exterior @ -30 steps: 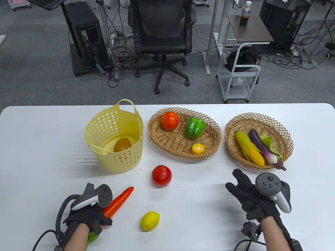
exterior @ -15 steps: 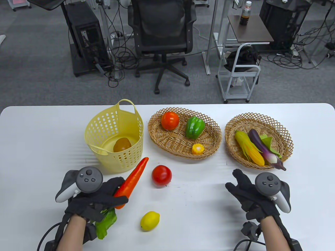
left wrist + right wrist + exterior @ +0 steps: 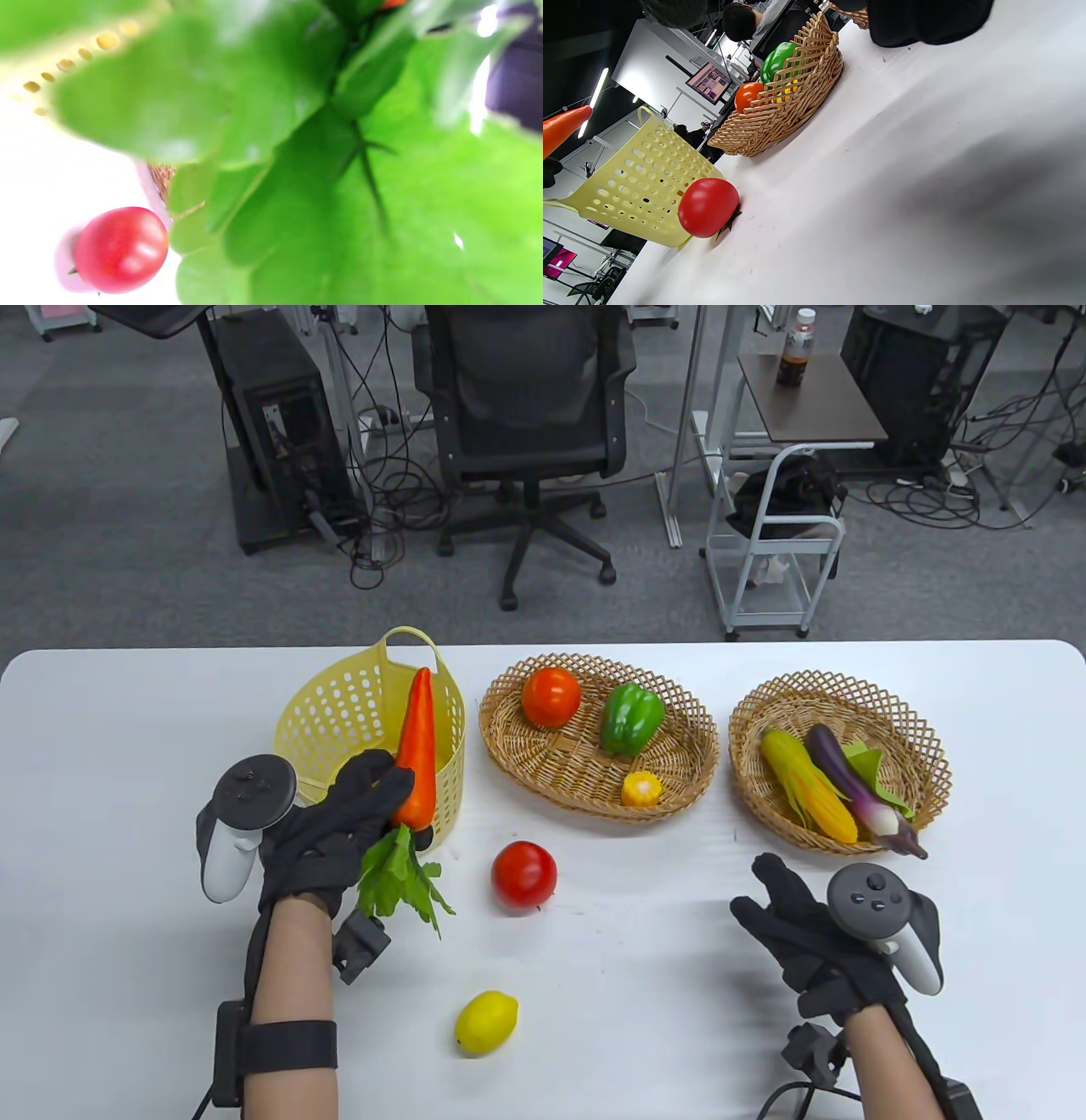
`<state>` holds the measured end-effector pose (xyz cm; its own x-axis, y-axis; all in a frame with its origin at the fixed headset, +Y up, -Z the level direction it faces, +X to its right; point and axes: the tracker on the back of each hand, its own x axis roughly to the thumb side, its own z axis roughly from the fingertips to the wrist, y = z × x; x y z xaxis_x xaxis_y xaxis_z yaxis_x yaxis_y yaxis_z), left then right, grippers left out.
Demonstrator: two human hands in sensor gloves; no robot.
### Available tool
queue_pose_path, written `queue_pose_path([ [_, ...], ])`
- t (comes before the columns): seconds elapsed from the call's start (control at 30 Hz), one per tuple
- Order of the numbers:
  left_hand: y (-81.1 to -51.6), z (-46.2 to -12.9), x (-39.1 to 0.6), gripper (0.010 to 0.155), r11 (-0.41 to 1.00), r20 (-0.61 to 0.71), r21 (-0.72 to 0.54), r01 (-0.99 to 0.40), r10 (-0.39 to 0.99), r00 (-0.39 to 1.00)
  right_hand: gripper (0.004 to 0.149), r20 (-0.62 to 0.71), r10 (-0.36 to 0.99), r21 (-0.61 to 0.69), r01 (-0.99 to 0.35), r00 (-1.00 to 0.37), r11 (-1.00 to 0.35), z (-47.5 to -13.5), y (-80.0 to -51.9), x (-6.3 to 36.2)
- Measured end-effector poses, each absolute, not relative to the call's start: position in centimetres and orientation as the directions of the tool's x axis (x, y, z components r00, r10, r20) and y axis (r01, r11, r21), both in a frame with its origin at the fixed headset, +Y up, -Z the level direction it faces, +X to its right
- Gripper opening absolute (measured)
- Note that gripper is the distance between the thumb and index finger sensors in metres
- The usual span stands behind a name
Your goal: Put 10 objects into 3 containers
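Note:
My left hand [image 3: 348,823] grips an orange carrot [image 3: 417,746] near its leafy end and holds it upright, tip up, in front of the yellow plastic basket [image 3: 339,712]. Its green leaves [image 3: 322,169] fill the left wrist view. A red tomato [image 3: 523,875] and a yellow lemon [image 3: 485,1022] lie on the white table. The tomato also shows in the right wrist view [image 3: 707,206]. My right hand [image 3: 806,933] rests empty on the table, fingers spread, below the right wicker basket [image 3: 747,780].
The middle wicker basket [image 3: 509,755] holds a tomato [image 3: 551,696], a green pepper [image 3: 631,718] and a small yellow piece [image 3: 641,788]. The right basket holds corn [image 3: 810,789] and an eggplant [image 3: 853,785]. An office chair and carts stand beyond the table's far edge.
My left hand picked the carrot up from the table's front left, carried it up and away toward the yellow basket, and turned it upright. The right hand stayed still.

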<state>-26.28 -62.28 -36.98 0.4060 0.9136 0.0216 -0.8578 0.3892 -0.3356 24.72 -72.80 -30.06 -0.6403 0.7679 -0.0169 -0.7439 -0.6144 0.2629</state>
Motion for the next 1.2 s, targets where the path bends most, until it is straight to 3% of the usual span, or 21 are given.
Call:
queue_pose_path([
  [0.13, -63.4, -37.3, -27.0, 0.090, 0.291, -0.029, -0.302, -0.908, 0.949, 0.313, 0.081, -0.012, 0.770, 0.263, -0.745, -0.638, -0.613, -30.1, -72.8, 24.7],
  [0.27, -64.0, -37.2, -27.5, 0.090, 0.274, -0.070, -0.235, -0.933, 0.952, 0.298, 0.081, -0.014, 0.768, 0.266, -0.743, -0.640, -0.614, -30.1, -72.8, 24.7],
  [0.43, -64.0, -37.0, -27.6, 0.090, 0.268, -0.063, -0.238, -0.934, 0.955, 0.290, 0.081, -0.016, 0.768, 0.267, -0.743, -0.640, -0.613, -30.1, -72.9, 24.7],
  [0.7, -63.3, -36.0, -27.6, 0.092, 0.324, -0.001, -0.212, -0.922, 0.943, 0.332, 0.081, -0.018, 0.768, 0.271, -0.743, -0.640, -0.612, -30.1, -72.9, 24.7],
  [0.87, -62.7, -34.4, -26.5, 0.090, 0.475, 0.082, -0.177, -0.862, 0.880, 0.468, 0.081, -0.017, 0.768, 0.273, -0.742, -0.640, -0.612, -30.1, -72.9, 24.7],
  [1.0, -63.1, -33.7, -24.9, 0.081, 0.616, 0.208, -0.372, -0.695, 0.785, 0.584, 0.081, -0.018, 0.767, 0.274, -0.741, -0.641, -0.613, -30.1, -72.9, 24.7],
  [1.17, -65.8, -33.4, -22.2, 0.078, 0.505, 0.124, -0.680, -0.532, 0.794, 0.595, 0.081, -0.024, 0.764, 0.282, -0.738, -0.644, -0.613, -30.1, -73.0, 24.6],
  [1.2, -66.2, -33.3, -21.8, 0.078, 0.509, 0.125, -0.694, -0.509, 0.781, 0.612, 0.081, -0.025, 0.764, 0.285, -0.737, -0.645, -0.613, -30.1, -73.0, 24.6],
])
